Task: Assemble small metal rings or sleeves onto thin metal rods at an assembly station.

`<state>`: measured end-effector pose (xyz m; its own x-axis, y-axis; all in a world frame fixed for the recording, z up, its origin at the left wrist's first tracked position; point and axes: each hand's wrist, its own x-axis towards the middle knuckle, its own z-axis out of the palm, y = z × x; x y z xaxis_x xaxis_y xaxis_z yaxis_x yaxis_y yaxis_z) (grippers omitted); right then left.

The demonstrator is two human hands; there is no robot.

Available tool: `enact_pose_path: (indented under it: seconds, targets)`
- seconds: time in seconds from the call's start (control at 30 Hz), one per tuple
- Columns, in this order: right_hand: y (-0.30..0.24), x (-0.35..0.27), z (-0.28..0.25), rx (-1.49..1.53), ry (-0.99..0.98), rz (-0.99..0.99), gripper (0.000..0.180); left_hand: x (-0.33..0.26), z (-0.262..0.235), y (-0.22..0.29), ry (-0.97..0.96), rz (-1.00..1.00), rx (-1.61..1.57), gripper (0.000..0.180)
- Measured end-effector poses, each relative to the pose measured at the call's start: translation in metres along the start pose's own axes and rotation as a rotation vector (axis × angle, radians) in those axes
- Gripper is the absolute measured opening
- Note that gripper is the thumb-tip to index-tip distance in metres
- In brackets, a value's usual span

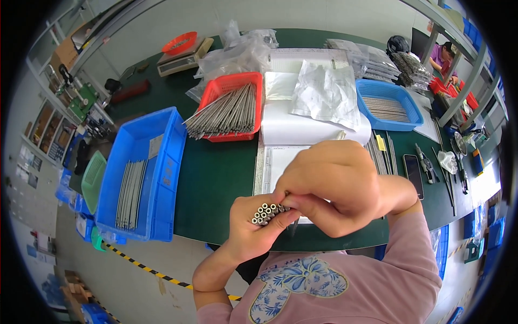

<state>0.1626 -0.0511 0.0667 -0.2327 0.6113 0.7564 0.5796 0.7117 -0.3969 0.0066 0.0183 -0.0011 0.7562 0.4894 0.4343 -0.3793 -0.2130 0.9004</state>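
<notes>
My left hand [245, 229] is wrapped round a bundle of thin metal tubes [263, 215], their round hollow ends facing up. Over the right side of that bundle, my right hand [337, 181] has its thumb and forefinger pinched together. A small dark tip shows between those fingers, but I cannot make out what they hold. Both hands are above the table's near edge, in front of a printed sheet [270, 167]. To the left, a red basket [259, 102] holds many thin metal rods [232, 110], piled at a slant.
A deep blue bin [167, 178] with several rods stands at left, beside a green tray [94, 181]. At the right are a light-blue basket [391, 127] of rods, a phone [413, 175] and a micrometer [426, 164]. A scale [183, 58] and plastic bags [232, 59] lie behind. Another person [445, 56] sits far right.
</notes>
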Motion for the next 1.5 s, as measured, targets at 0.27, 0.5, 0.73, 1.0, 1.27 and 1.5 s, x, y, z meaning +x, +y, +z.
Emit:
enact_pose_path:
  seconds: [0.27,0.5,0.73,1.0,1.27,1.5]
  targets:
    - [0.000,0.001,0.001,0.042,0.049,0.031,0.013,0.003,0.000,0.000,-0.010,0.011,-0.012,0.014]
    - [0.004,0.003,0.001,0.101,0.039,0.079,0.010,0.003,0.000,-0.002,0.043,0.044,0.016,0.015]
    - [-0.003,0.009,-0.015,0.022,0.035,0.032,0.008,0.005,0.003,0.002,0.019,0.027,0.034,0.014]
    - [0.006,0.001,-0.003,0.210,0.003,0.145,0.005,0.005,0.001,0.005,-0.046,-0.013,0.000,0.011]
    - [0.009,0.002,0.003,0.212,0.019,0.165,0.005,0.003,-0.002,-0.002,-0.039,0.042,0.096,0.009]
    - [0.004,0.000,0.002,-0.062,-0.054,0.081,0.004,0.005,0.002,0.000,0.006,0.064,0.057,0.009]
